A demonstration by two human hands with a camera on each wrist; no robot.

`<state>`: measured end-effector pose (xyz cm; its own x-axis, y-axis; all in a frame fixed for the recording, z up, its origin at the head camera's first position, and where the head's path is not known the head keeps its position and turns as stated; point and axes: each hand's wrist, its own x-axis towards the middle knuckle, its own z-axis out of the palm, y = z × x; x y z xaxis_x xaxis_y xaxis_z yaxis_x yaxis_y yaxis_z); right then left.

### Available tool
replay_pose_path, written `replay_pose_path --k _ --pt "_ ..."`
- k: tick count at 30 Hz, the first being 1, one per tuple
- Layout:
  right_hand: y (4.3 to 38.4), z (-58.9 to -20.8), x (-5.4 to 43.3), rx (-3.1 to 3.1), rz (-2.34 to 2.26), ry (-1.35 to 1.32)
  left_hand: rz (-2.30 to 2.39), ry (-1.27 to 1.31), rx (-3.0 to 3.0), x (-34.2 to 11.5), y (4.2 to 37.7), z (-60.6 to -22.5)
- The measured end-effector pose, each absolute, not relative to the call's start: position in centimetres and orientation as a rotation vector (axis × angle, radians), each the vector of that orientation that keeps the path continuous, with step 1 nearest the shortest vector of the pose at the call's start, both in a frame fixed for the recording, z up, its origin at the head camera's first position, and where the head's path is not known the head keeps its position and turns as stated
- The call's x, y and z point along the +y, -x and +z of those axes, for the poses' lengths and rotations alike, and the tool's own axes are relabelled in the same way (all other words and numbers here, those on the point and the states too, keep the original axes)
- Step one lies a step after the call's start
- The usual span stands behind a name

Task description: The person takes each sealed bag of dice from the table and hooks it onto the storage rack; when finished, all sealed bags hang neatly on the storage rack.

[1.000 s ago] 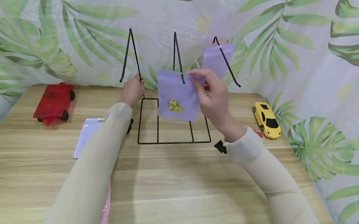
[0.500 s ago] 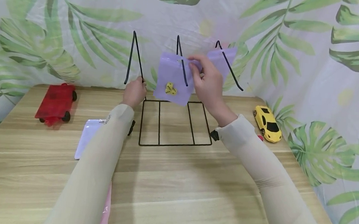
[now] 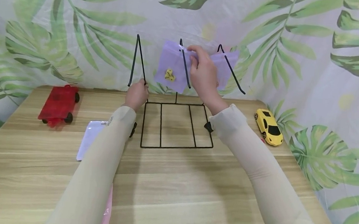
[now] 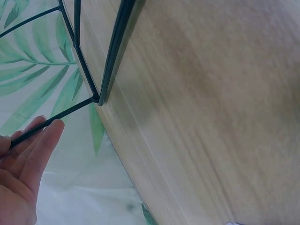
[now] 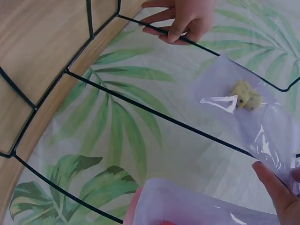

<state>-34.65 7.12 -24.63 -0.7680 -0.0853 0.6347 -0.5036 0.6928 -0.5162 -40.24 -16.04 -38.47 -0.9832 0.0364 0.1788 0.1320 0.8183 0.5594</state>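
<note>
A black wire rack point(image 3: 176, 147) with three upright hooked arms stands on the table. My left hand point(image 3: 137, 94) grips its left upright low down; thumb and fingers close round the wire point(image 4: 70, 110) in the left wrist view. With my right hand point(image 3: 204, 75) I pinch the upper right edge of a translucent purple zip bag point(image 3: 178, 64), tilted at the middle hook. Yellow dice point(image 3: 169, 75) show inside the bag. The middle hook's wire crosses in front of it. Another purple bag point(image 3: 222, 68) hangs on the right hook, partly hidden behind my right hand.
To the left lie a red translucent toy vehicle point(image 3: 59, 103) with black wheels and a pale purple bag point(image 3: 89, 136). A yellow toy car point(image 3: 269, 128) sits at right, a small red thing beside it. A pink bag point(image 3: 106, 211) shows beside my left sleeve. A leaf-print cloth point(image 3: 112, 1) hangs behind.
My right hand has raised the dice bag and moved it back along the middle hook, tilting it. My left hand keeps its grip on the upright. The head view has shifted slightly.
</note>
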Motion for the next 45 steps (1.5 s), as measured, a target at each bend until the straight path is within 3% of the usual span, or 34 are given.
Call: replay_pose_path --k 13,23,31,39,45 --pt "36.5 -24.3 6.1 -2.404 0.9 -0.353 -0.897 0.14 -2.862 -16.3 40.4 -38.8" --pt "35.3 -25.2 6.9 -2.401 0.939 -0.45 -0.878 0.154 -2.848 -16.4 40.2 -38.6" --pt "32.8 -26.3 8.5 -2.387 0.876 -0.541 -0.859 0.164 -2.845 -16.4 40.4 -38.6" --pt "28.2 -28.1 9.2 -2.457 0.609 -0.602 -0.877 0.146 -2.863 -16.3 40.4 -38.3" --pt "24.8 -31.2 8.3 -2.475 0.37 -0.834 -0.891 0.138 -2.88 -16.3 40.4 -38.2"
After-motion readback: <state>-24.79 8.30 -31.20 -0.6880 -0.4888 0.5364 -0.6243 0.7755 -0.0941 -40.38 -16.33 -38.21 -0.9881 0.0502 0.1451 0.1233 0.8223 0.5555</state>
